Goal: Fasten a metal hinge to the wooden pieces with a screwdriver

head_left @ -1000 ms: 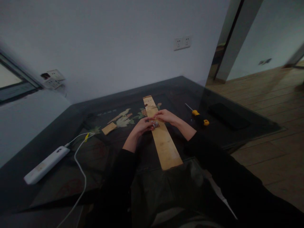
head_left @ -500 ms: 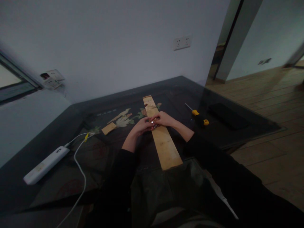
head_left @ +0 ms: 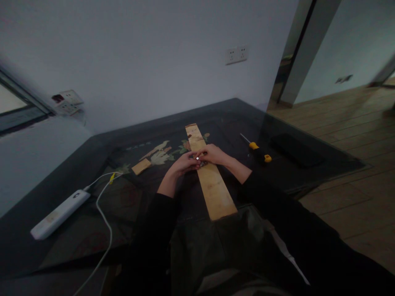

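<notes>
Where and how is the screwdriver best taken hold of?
Probably by its thick handle, from above and the near right: the screwdriver lies flat on the table, its handle end pointing that way, its thin shaft toward the wall.

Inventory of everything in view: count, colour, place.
metal parts: count unclear, silvery, between hands over board
board: 1, tan, mid-table
wood piece: 1, tan, left of board
screwdriver: 1, yellow-black, right of board
slab: 1, black, right of screwdriver
power strip: 1, white, table's left
cord: 1, white, yellow tag, from strip
table: 1, dark, painted, below all these
sockets: several, white, walls
window: 1, far left
floor: brown, right
left hand, right hand: 2, at metal parts
sleeves: 2, black, arms
</notes>
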The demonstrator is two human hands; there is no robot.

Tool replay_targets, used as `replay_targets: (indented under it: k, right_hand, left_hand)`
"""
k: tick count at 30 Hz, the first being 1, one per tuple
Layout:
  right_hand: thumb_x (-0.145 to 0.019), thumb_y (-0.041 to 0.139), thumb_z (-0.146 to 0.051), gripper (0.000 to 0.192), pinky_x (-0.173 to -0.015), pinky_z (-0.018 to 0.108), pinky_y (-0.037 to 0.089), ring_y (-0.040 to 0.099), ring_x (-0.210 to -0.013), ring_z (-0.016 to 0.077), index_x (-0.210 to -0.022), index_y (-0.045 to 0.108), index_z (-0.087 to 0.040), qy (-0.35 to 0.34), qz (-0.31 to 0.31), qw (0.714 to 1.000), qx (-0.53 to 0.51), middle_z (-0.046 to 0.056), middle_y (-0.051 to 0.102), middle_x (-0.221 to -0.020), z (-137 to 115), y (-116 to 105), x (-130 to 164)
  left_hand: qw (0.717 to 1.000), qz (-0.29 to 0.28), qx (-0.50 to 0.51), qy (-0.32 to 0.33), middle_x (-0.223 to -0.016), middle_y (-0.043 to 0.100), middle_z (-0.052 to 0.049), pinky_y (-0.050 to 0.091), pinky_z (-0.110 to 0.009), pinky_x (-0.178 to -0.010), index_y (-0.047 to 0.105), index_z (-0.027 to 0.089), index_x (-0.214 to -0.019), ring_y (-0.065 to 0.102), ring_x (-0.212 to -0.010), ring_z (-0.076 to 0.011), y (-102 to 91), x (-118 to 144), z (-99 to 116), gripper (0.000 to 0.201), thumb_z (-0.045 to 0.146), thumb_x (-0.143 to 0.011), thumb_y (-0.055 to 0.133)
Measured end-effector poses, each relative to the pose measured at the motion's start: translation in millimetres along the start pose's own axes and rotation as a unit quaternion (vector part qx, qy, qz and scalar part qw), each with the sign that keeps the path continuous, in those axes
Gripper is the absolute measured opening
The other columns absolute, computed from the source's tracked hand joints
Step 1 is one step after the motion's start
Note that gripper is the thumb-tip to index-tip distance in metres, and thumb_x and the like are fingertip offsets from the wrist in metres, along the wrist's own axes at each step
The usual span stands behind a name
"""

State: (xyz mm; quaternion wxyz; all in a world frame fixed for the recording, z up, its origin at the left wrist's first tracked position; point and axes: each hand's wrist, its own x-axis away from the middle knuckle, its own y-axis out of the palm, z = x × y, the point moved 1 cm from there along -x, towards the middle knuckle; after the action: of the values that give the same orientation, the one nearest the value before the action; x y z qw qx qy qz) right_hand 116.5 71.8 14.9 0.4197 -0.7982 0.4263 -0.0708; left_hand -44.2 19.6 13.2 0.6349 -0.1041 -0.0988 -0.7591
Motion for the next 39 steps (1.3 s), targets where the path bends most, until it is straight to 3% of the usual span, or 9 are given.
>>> replay_targets:
  k: [6,9,12,15,18,28,32,39]
  right_hand:
    - [-0.077,0.066,-0.026,0.016,-0.066,0.023,0.034,0.053,-0.071,0.0116,-0.087,0.075,-0.017,-0.015,0.027,0.999,-0.043,0.002,0.067,-0.078,-4.9,0.2,-1.2]
    - [-0.079,0.063,-0.031,0.017,-0.061,0.021,0.034,0.048,-0.065,0.0092,-0.085,0.066,-0.015,0.007,0.046,0.989,-0.14,-0.001,0.06,-0.072,-6.4,0.4,-3.3]
    - [-0.086,0.047,-0.029,0.018,-0.053,0.02,0.03,0.039,-0.055,0.0071,-0.075,0.052,-0.016,0.066,0.071,0.963,-0.251,-0.004,0.045,-0.063,-2.5,1.2,-4.4]
    - [-0.088,0.036,-0.027,0.022,-0.045,0.022,0.022,0.027,-0.045,0.0068,-0.069,0.043,-0.02,0.102,0.052,0.954,-0.278,-0.007,0.032,-0.054,2.8,1.9,-3.2]
    - [-0.089,0.038,-0.033,0.024,-0.043,0.024,0.017,0.022,-0.041,0.0064,-0.068,0.043,-0.02,0.114,0.016,0.951,-0.287,-0.007,0.03,-0.051,5.3,2.3,-1.1]
    - [-0.073,0.069,-0.04,0.028,-0.058,0.024,0.03,0.045,-0.06,0.0097,-0.068,0.064,-0.013,0.074,-0.034,0.981,-0.178,0.0,0.056,-0.063,-1.5,-8.7,1.4]
    - [-0.066,0.077,-0.04,0.029,-0.059,0.023,0.03,0.046,-0.065,0.0104,-0.078,0.068,-0.014,0.027,-0.06,0.996,-0.056,0.0,0.057,-0.069,-6.3,-10.3,3.9]
    - [-0.07,0.076,-0.032,0.022,-0.059,0.023,0.028,0.046,-0.065,0.0097,-0.083,0.073,-0.015,0.013,-0.057,0.998,0.0,-0.002,0.055,-0.068,-11.2,-10.1,3.2]
  left_hand:
    - [1.0,0.014,0.007,0.012,-0.071,0.067,-0.002,0.052,-0.018,-0.056,0.061,0.01,-0.102,0.06,-0.051,-0.0056,1.5,-0.5,-1.5,0.032,0.001,-0.074,0.072]
    - [1.0,0.025,0.005,0.001,-0.071,0.067,-0.002,0.052,-0.018,-0.056,0.06,0.01,-0.109,0.059,-0.05,-0.0057,2.3,0.3,-0.4,0.037,0.001,-0.075,0.072]
    - [1.0,0.025,0.001,-0.008,-0.072,0.068,-0.003,0.052,-0.018,-0.055,0.06,0.01,-0.114,0.06,-0.05,-0.006,2.8,1.5,1.1,0.037,0.002,-0.078,0.069]
    - [1.0,0.018,0.004,-0.004,-0.072,0.068,-0.003,0.053,-0.018,-0.056,0.062,0.01,-0.113,0.06,-0.052,-0.0059,2.0,1.5,1.3,0.033,0.002,-0.081,0.066]
    - [1.0,0.021,0.002,-0.001,-0.07,0.068,-0.002,0.053,-0.018,-0.056,0.065,0.01,-0.108,0.06,-0.051,-0.0059,0.0,-0.5,-0.6,0.03,0.003,-0.079,0.067]
    - [0.999,0.039,0.003,0.001,-0.069,0.068,-0.003,0.052,-0.018,-0.055,0.066,0.01,-0.1,0.061,-0.051,-0.0071,1.5,-0.9,-0.2,0.022,0.006,-0.079,0.069]
    - [0.999,0.041,0.006,0.008,-0.066,0.067,-0.002,0.053,-0.018,-0.055,0.066,0.01,-0.096,0.062,-0.051,-0.0072,3.3,-0.5,-0.1,0.02,0.007,-0.078,0.071]
    - [0.998,0.058,-0.003,0.008,-0.066,0.069,-0.003,0.054,-0.019,-0.056,0.065,0.011,-0.102,0.063,-0.052,-0.0083,2.1,-1.4,-0.8,0.025,0.01,-0.078,0.071]
